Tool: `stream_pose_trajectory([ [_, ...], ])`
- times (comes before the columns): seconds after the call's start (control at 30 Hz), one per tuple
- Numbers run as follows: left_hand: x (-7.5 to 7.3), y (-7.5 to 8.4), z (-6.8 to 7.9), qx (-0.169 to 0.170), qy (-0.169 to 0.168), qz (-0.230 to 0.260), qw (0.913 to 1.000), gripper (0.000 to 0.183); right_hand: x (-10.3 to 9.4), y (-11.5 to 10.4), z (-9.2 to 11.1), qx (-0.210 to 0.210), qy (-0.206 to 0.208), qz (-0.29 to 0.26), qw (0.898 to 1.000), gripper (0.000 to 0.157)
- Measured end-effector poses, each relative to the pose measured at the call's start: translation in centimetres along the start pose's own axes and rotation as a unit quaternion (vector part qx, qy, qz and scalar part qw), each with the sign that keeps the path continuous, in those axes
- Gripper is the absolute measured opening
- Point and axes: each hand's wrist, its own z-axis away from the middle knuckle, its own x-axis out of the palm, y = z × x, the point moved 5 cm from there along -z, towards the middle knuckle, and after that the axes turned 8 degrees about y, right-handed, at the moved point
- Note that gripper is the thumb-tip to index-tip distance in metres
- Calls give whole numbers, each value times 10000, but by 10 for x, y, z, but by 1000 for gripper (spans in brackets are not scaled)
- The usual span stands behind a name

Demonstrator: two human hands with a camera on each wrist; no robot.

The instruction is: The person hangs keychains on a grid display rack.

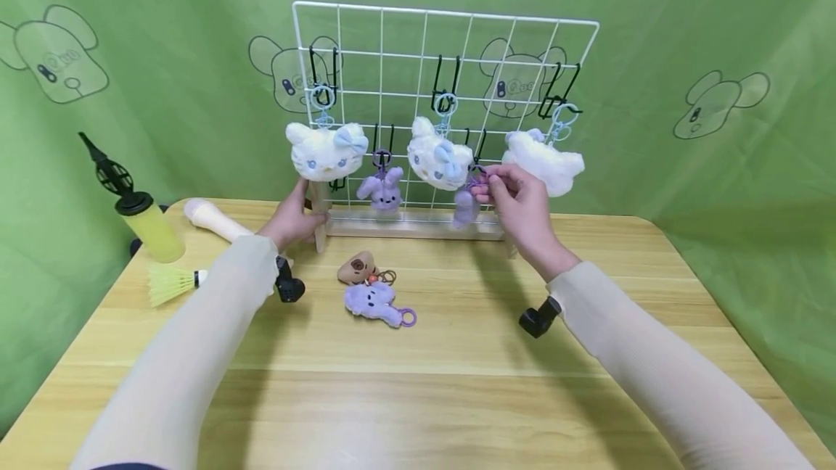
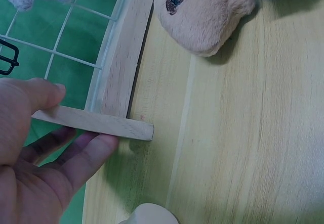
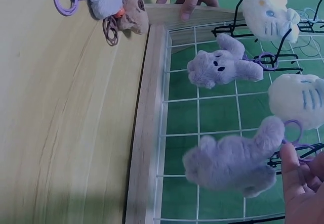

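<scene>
A white wire grid rack (image 1: 424,13) with a wooden base stands at the back of the table. My left hand (image 1: 290,217) grips its wooden side foot (image 2: 96,122), thumb on one face and fingers on the other. At a lower black hook, my right hand (image 1: 525,205) pinches the purple ring (image 3: 293,128) of a purple plush keychain (image 3: 233,155). This plush hangs with its back toward the right wrist camera. Another purple plush keychain (image 1: 382,191) hangs further left. Above hang three white cat plush keychains (image 1: 326,154) on blue rings, the right one turned backward.
On the table before the rack lie a brown plush keychain (image 1: 358,268) and a purple plush keychain (image 1: 372,301), touching. At the left are a yellow hand pump (image 1: 153,231), a yellow shuttlecock (image 1: 173,285) and a pale rod-shaped thing (image 1: 215,218). A green curtain (image 1: 653,6) hangs behind.
</scene>
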Motion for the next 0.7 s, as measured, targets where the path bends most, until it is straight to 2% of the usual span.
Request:
stream_pose_trajectory([
  [0.27, 1, 1, 1, 13, -27, -6, 10000, 105, -7, 0, 8, -346, -57, 196, 9992, 31],
  [0.5, 1, 1, 1, 48, -15, -25, 10000, 105, -14, 5, 25, -620, 41, 339, 9975, 28],
  [0.6, 0, 1, 1, 39, -17, -8, 10000, 105, -9, 13, 38, -676, -140, 561, 9960, 24],
  [0.7, 0, 1, 2, 33, -16, -14, 10000, 105, 2, 25, 50, -661, -578, 844, 9926, 21],
])
